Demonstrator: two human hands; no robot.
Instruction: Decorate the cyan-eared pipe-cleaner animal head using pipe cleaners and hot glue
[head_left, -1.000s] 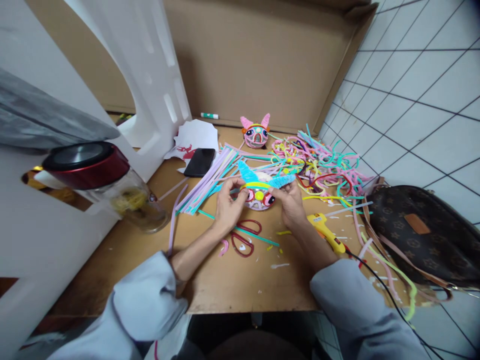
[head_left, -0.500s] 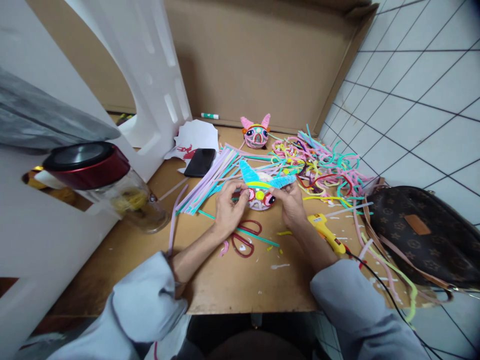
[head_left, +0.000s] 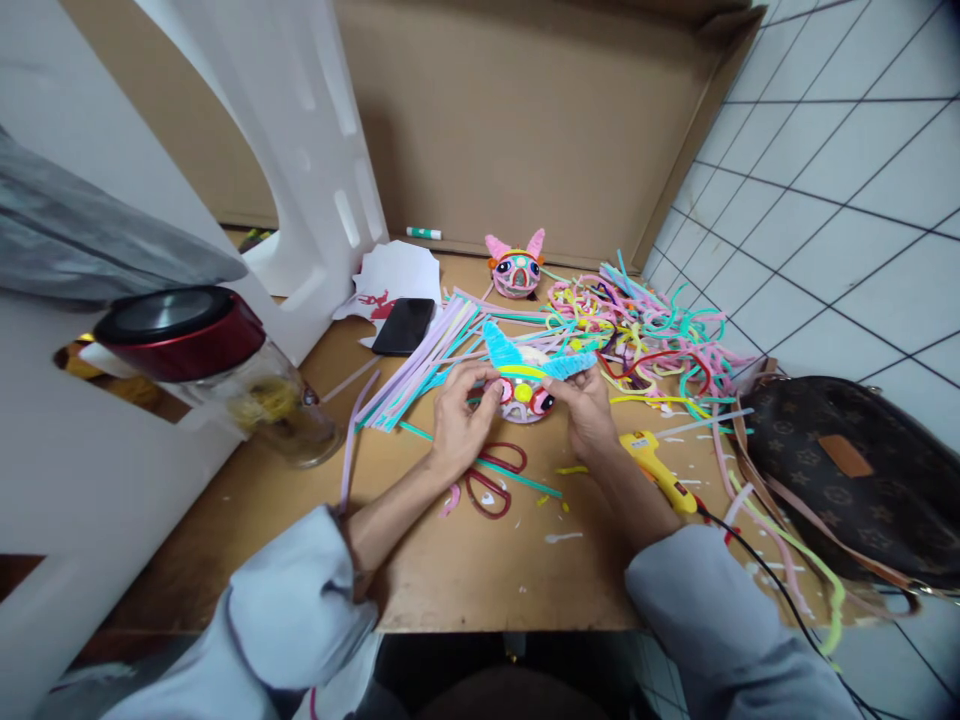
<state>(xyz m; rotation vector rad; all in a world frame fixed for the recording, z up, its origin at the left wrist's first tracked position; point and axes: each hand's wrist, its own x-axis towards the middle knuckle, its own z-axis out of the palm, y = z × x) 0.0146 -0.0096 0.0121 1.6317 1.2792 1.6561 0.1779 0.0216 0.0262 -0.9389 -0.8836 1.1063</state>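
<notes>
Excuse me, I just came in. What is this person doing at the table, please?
The left hand and right hand hold a mask with blue ears. A similar one with pink ears stands behind. Fuzzy sticks, scissors and a glue gun lie around, not in hand.

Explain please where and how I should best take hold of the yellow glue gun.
Probably grip the yellow glue gun by its handle, the long slanting part ending at the black cable, from above and the right. It lies flat, so fingers could close across its narrow width; the right forearm crowds its left.
</notes>
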